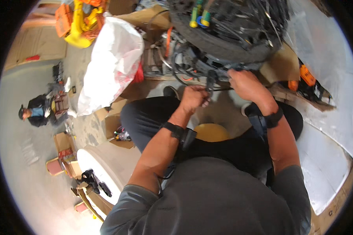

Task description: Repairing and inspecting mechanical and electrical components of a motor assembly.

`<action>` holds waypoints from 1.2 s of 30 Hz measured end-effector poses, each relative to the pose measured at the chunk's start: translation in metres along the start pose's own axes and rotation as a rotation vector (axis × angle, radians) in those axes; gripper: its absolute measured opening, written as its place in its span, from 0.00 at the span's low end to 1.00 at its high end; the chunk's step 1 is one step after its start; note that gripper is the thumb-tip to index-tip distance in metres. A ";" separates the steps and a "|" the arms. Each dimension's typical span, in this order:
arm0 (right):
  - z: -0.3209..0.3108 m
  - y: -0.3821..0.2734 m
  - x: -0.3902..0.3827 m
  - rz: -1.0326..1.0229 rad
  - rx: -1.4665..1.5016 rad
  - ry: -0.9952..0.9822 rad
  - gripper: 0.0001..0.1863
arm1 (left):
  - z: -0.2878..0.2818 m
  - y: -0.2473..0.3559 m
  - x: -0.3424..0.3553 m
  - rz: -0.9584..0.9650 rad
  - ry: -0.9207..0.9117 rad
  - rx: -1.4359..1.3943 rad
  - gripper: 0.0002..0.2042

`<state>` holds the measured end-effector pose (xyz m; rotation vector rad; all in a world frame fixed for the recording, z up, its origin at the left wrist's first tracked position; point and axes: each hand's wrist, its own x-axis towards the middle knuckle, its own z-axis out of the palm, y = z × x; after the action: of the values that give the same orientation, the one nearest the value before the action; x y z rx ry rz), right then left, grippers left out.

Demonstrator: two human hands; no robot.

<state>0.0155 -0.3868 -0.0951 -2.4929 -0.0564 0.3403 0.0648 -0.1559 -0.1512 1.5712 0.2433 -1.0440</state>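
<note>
My left hand [193,98] has its fingers wrapped round a black hand-sized piece [210,82] just in front of a pile of black cables and hoses [184,62]. My right hand [244,85] is closed at the black parts below a large black tyre [251,51], pinching something thin and dark that I cannot make out. Green-and-yellow handled tools [194,15] lie on top of the pile, inside the tyre with more dark cables.
A white plastic bag [106,62], yellow-orange power tools [78,35] and cardboard boxes [115,121] are at my left, with a white round tabletop [94,156]. A seated person [35,113] is farther left. An orange tool [306,76] and pale sheets [325,156] are right.
</note>
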 end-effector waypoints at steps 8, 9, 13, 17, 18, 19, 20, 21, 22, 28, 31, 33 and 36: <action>-0.003 -0.011 0.003 -0.028 0.409 0.044 0.15 | 0.007 0.000 -0.050 0.077 -0.284 0.036 0.07; -0.004 -0.017 0.005 -0.073 0.415 0.035 0.15 | 0.002 -0.002 -0.054 0.101 -0.283 0.023 0.07; 0.001 -0.025 0.009 -0.075 0.559 -0.024 0.12 | 0.001 -0.004 -0.064 0.143 -0.200 -0.100 0.07; 0.001 -0.035 0.011 -0.020 0.665 -0.048 0.10 | -0.005 -0.005 -0.070 0.220 -0.115 -0.188 0.08; 0.000 -0.037 0.011 0.017 0.703 -0.074 0.10 | -0.007 -0.006 -0.070 0.226 -0.110 -0.190 0.08; -0.002 -0.041 0.010 0.011 0.699 -0.074 0.10 | -0.010 -0.006 -0.070 0.249 -0.107 -0.190 0.08; -0.004 -0.046 0.010 0.039 0.726 -0.099 0.09 | -0.012 -0.006 -0.071 0.272 -0.103 -0.191 0.08; -0.005 -0.050 0.010 0.068 0.754 -0.124 0.09 | -0.015 -0.007 -0.071 0.277 -0.101 -0.193 0.08; -0.006 -0.049 0.009 0.067 0.749 -0.122 0.09 | -0.017 -0.003 -0.074 0.279 -0.124 -0.173 0.07; 0.009 -0.049 0.010 -0.031 0.701 -0.164 0.10 | -0.020 0.002 -0.082 0.304 -0.039 -0.068 0.04; 0.009 -0.055 0.009 -0.001 0.777 -0.207 0.10 | -0.020 0.002 -0.084 0.330 0.023 -0.008 0.04; 0.003 -0.060 0.008 -0.043 0.650 -0.220 0.09 | -0.020 0.003 -0.085 0.325 0.050 0.013 0.04; 0.005 -0.060 0.006 0.003 0.688 -0.221 0.09 | -0.019 0.003 -0.084 0.329 0.071 0.013 0.05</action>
<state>0.0223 -0.3349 -0.0650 -1.7701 -0.0193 0.5330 0.0274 -0.1088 -0.0898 1.5969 0.0237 -0.7358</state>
